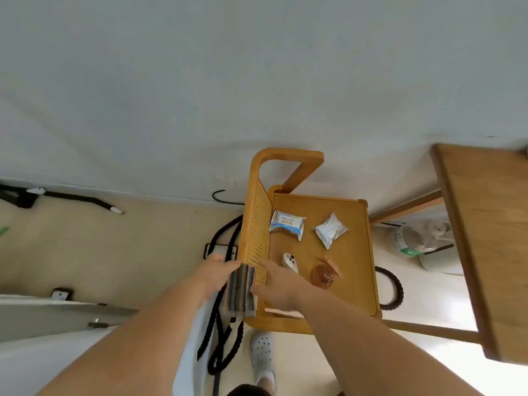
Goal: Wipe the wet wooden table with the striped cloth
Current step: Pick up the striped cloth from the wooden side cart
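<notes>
Hanging over the top edge of the woven side panel, the striped cloth sits right between both hands, and that is the whole story of this moment from the head view. Its long axis runs toward and away from the person, following the panel's rail, with the striped length drooping down the outer face.

Left hand is on the outer side, its fingers pressed flat against the cloth's left edge, fairly straight, not curled shut. Right hand comes in from the inner side, over the wooden surface; its fingers reach to the cloth's right edge, loosely spread. Whether either hand has truly pinched the fabric I cannot tell, since the folds hide the thumbs.

So the cloth lies just inward of each set of fingers, touching both, neither hand clearly nearer. My read: lifting it means a pull upward off the rail, then a swing rightward.

Beyond the right fingers, the surface carries two packets, a white controller and an amber glass piece, all in the wiping path.
</notes>
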